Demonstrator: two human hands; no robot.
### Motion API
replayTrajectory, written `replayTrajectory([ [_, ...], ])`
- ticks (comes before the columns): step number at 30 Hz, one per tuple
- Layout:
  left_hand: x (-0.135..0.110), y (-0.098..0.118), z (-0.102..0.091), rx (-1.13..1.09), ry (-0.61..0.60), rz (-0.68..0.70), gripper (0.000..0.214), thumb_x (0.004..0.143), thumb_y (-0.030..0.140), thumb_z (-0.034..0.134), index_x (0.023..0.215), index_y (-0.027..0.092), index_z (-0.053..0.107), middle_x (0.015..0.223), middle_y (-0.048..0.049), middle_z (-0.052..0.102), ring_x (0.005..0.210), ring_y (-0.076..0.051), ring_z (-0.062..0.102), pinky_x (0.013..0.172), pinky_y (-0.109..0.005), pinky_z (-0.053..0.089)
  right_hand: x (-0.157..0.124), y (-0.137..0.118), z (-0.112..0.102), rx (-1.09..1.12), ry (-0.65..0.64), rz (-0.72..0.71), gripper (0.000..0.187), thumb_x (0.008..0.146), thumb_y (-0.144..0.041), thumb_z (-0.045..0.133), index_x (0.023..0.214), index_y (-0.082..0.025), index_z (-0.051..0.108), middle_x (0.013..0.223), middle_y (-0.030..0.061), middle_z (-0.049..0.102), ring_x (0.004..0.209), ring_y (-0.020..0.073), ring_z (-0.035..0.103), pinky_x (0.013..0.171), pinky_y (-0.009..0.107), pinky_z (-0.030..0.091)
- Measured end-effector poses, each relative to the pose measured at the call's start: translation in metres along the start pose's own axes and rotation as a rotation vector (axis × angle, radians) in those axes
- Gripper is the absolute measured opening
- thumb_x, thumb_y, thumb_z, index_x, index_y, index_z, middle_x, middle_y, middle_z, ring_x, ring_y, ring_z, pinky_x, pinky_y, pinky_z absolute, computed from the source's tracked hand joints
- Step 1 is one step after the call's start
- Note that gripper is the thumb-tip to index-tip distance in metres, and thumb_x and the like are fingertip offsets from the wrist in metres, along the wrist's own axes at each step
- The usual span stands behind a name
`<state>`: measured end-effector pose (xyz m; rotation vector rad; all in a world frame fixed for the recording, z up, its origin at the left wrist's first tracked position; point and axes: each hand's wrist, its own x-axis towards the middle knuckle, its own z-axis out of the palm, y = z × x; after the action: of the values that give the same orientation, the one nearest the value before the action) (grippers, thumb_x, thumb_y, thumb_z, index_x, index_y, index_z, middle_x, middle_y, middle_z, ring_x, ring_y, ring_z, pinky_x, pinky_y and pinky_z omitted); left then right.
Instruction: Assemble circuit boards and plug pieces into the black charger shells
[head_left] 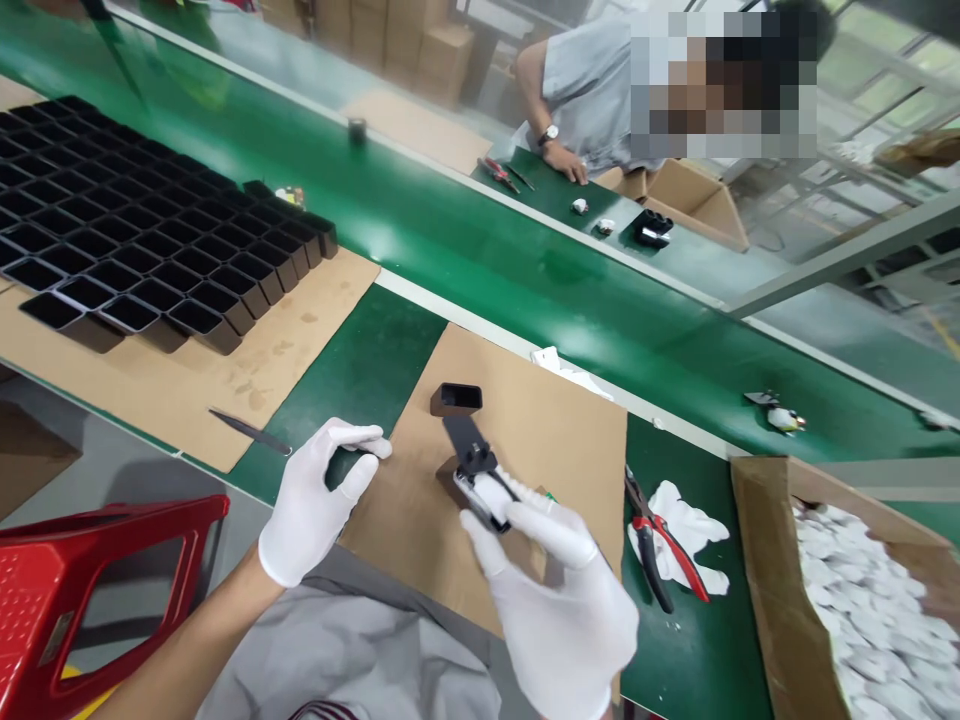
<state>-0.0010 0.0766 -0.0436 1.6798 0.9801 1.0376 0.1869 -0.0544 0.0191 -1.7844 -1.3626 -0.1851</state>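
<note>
Both my hands wear white gloves. My right hand (559, 590) is closed around a black and white plug-like part (484, 485), holding it over a brown cardboard sheet (555, 420). A small black open-topped housing (456, 399) stands on that sheet just beyond the part. My left hand (322, 495) hovers at the sheet's left edge with fingers curled and thumb meeting the fingertips; nothing shows between them. Black tweezers (247, 432) lie just left of that hand.
Rows of several black housings (142, 240) stand on cardboard at left. Red-handled pliers (664, 545) lie on a white glove at right, beside a carton of white parts (862, 600). A red stool (82, 580) is at lower left. Another person (592, 90) works across the green conveyor (480, 250).
</note>
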Motion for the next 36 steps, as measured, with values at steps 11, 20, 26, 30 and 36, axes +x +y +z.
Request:
replayTrajectory([
  [11,0.004,0.003,0.012,0.160,-0.104,-0.016,0.017,0.099,0.027,0.068,0.116,0.024,0.070,0.108,-0.0043,0.078,0.103,-0.023,0.078,0.096,-0.041,0.062,0.218,0.197,0.035,-0.222,-0.042,0.454,0.034,0.114,-0.043,0.057,0.119,-0.014,0.075,0.121,0.0081,0.076,0.108,0.0195,0.076,0.102,0.042,0.063],
  [20,0.097,0.005,0.043,0.264,-0.387,0.092,0.068,0.075,0.029,0.092,0.136,0.018,0.064,0.130,-0.0127,0.073,0.126,-0.033,0.073,0.115,-0.053,0.057,0.187,0.171,-0.003,-0.237,-0.273,0.442,0.049,0.104,-0.052,0.058,0.117,-0.010,0.080,0.118,0.0065,0.080,0.109,0.0208,0.078,0.098,0.034,0.057],
  [26,0.093,0.007,0.036,0.380,-0.556,0.049,0.074,0.076,0.032,0.092,0.142,0.019,0.063,0.114,-0.0069,0.081,0.117,-0.035,0.075,0.114,-0.057,0.055,0.053,0.114,-0.098,-0.255,-0.663,0.164,0.038,0.094,-0.044,0.079,0.128,-0.028,0.078,0.127,0.0078,0.083,0.117,0.0354,0.079,0.105,0.056,0.061],
  [30,0.099,0.011,0.035,0.376,-0.617,0.152,0.091,0.072,0.032,0.095,0.153,0.020,0.054,0.141,-0.0124,0.073,0.137,-0.036,0.066,0.123,-0.055,0.049,-0.015,0.101,-0.110,-0.327,-0.425,0.104,0.053,0.099,-0.049,0.073,0.144,-0.023,0.064,0.141,0.0144,0.076,0.129,0.0372,0.073,0.112,0.060,0.058],
  [36,0.109,0.013,0.053,0.304,-0.743,0.175,0.057,0.075,0.037,0.086,0.128,0.021,0.070,0.128,-0.0102,0.077,0.122,-0.033,0.074,0.112,-0.048,0.056,-0.034,0.101,-0.067,-0.454,-0.387,0.032,0.064,0.084,-0.037,0.089,0.141,-0.019,0.065,0.128,0.0162,0.080,0.116,0.0423,0.076,0.102,0.065,0.058],
])
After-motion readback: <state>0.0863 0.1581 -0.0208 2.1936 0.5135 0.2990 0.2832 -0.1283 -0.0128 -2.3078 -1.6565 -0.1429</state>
